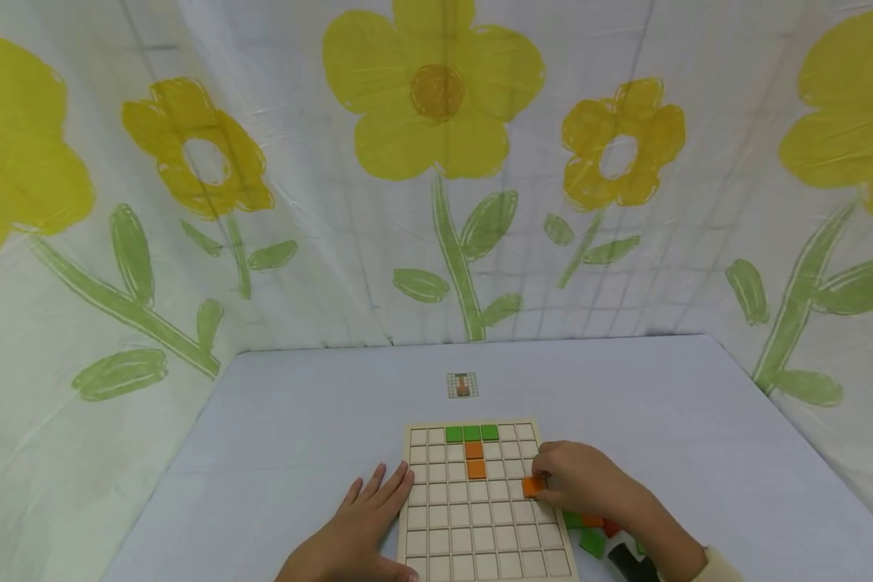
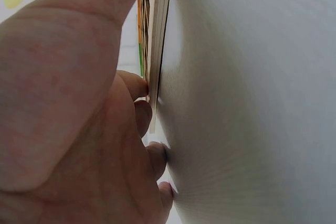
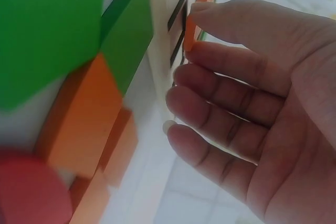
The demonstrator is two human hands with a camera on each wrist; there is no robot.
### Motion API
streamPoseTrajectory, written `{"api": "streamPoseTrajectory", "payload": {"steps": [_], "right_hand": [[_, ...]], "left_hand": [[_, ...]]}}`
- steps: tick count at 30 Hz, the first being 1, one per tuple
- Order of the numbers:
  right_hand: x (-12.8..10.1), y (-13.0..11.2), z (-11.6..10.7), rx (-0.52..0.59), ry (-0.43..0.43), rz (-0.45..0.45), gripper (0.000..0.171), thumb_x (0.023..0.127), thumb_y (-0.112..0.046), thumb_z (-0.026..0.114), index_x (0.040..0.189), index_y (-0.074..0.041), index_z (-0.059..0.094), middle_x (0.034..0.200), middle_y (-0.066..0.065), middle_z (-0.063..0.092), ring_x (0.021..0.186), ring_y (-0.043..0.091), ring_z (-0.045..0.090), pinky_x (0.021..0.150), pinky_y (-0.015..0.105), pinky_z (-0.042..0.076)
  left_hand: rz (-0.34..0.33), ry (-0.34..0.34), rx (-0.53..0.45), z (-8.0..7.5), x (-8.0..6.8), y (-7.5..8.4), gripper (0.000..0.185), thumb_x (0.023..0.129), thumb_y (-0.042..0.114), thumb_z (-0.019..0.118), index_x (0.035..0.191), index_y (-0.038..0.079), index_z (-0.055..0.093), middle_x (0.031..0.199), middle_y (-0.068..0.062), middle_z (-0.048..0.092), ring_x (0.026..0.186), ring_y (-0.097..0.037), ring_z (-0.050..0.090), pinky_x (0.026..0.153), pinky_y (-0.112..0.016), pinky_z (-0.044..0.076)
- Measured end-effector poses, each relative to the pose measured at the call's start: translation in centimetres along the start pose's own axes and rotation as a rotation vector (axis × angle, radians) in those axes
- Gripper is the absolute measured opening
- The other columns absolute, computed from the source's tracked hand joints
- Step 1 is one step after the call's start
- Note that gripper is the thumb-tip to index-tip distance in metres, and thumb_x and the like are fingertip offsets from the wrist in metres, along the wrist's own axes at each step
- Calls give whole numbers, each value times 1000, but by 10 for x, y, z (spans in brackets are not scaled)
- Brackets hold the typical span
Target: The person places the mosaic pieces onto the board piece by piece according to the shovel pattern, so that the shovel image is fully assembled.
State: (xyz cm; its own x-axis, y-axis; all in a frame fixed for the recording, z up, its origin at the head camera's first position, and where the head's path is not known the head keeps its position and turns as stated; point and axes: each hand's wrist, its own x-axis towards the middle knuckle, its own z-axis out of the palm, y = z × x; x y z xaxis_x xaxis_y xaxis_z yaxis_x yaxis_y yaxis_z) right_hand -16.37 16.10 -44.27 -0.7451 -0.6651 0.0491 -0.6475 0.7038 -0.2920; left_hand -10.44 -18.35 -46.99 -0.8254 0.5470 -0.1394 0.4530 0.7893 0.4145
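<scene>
A wooden grid board lies on the table. Three green square tiles fill part of its top row, and two orange tiles run down below the middle one. My right hand pinches an orange square tile between thumb and index finger over the board's right-hand columns; the right wrist view shows the same tile edge-on. My left hand rests along the board's left edge with fingers extended, the fingertips at the board's side in the left wrist view.
Loose green, orange and red pieces lie right of the board, partly under my right forearm, beside a black object. A small printed pattern card lies beyond the board. A flower-printed curtain hangs behind the table.
</scene>
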Motion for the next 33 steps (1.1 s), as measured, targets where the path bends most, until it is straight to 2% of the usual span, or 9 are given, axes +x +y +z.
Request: {"api": "streamPoseTrajectory", "payload": {"steps": [11, 17, 20, 26, 33], "right_hand": [[14, -17, 7, 4, 22, -92, 6, 75, -23, 71, 75, -20, 66, 73, -14, 52, 61, -1, 42, 53, 18, 41], [23, -27, 12, -34, 37, -129, 10, 74, -25, 73, 75, -20, 65, 75, -13, 53, 63, -1, 44, 52, 16, 41], [28, -33, 14, -55, 30, -123, 10, 74, -26, 73, 76, -20, 66, 76, -13, 54, 65, 0, 46, 53, 17, 42], [36, -43, 17, -105, 32, -103, 13, 73, -27, 73, 71, -20, 62, 71, -13, 50, 60, 1, 41, 50, 17, 38], [42, -48, 20, -115, 22, -88, 17, 73, -28, 73, 68, -21, 59, 68, -15, 44, 59, 1, 40, 49, 18, 37]], "left_hand": [[3, -4, -2, 2, -1, -2, 116, 61, 77, 54, 146, 15, 7, 151, -3, 3, 134, -35, 0, 100, -61, 6], [-10, -14, 4, 1, -1, -2, 116, 60, 78, 53, 146, 15, 7, 151, -3, 3, 134, -35, 0, 100, -61, 6], [-10, -12, 9, 0, -2, -1, 116, 61, 78, 53, 146, 15, 7, 151, -3, 3, 134, -35, 0, 100, -60, 6], [-21, -19, 9, -1, -1, 1, 116, 60, 79, 52, 146, 16, 7, 151, -2, 4, 134, -34, 0, 101, -60, 6], [-13, -12, 18, -1, 0, 2, 116, 60, 78, 52, 146, 15, 8, 151, -3, 5, 134, -34, 0, 101, -60, 7]]}}
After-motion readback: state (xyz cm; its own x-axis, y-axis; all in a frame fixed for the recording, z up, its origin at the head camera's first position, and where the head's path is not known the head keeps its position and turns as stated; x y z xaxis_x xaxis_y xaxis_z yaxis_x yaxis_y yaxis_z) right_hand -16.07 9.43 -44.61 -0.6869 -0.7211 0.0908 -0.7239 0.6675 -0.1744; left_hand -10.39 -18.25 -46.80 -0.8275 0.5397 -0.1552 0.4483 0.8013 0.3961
